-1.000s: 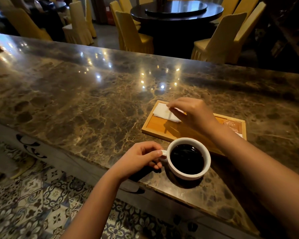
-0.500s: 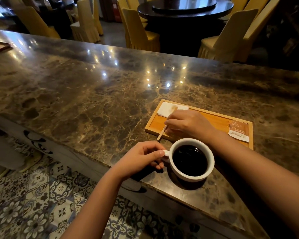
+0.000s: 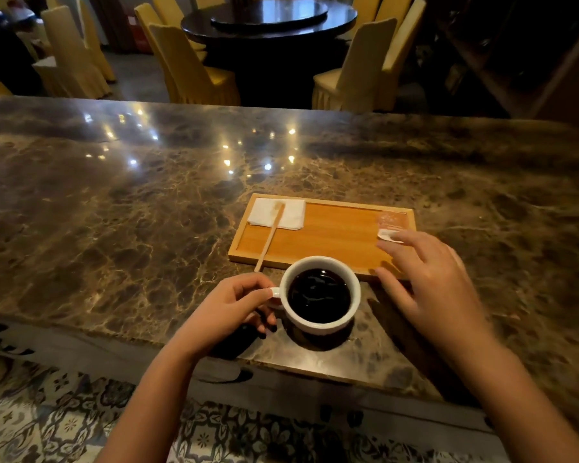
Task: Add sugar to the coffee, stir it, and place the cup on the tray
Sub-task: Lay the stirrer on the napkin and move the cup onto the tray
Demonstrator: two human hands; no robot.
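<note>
A white cup (image 3: 325,324) of black coffee stands on the marble counter just in front of the wooden tray (image 3: 328,235). My left hand (image 3: 228,309) pinches the cup's handle. A wooden stir stick (image 3: 270,237) lies with one end on a white napkin (image 3: 293,212) at the tray's left end and the other end over the tray's front rim. A brown sugar packet (image 3: 392,223) lies at the tray's right end. My right hand (image 3: 432,282) hovers with fingers spread over the tray's right front corner, fingertips close to the packet, holding nothing.
The brown marble counter (image 3: 147,212) stretches wide to the left and behind the tray, its front edge close below the cup. Beyond it stand yellow-covered chairs (image 3: 188,61) and a dark round table (image 3: 268,25). Patterned floor tiles show below.
My right hand let go of the stir stick, which now lies on the napkin and tray rim, and moved right to the sugar packet end. My left hand stayed on the cup handle.
</note>
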